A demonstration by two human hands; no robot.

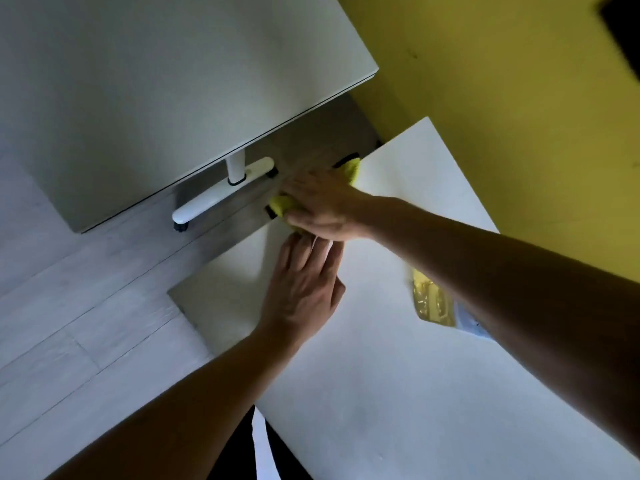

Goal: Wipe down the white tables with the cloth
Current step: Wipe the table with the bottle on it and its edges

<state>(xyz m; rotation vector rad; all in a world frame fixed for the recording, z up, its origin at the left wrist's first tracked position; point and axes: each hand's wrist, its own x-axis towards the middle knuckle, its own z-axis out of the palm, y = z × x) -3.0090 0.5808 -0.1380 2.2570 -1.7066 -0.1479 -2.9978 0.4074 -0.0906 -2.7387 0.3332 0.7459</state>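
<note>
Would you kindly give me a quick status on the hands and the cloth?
Right hand presses yellow cloth at near table edge. Left hand flat on table beside it. Yellow packet lies under right forearm.

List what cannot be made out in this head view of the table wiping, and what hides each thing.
- Yellow cloth: mostly covered by the right hand; its full shape is hidden.
- Yellow packet on the near table: partly behind the right forearm, print unreadable.
- Far table: cut off by the top and left edges.
- Dark object: cut by the corner, blurred.
</note>
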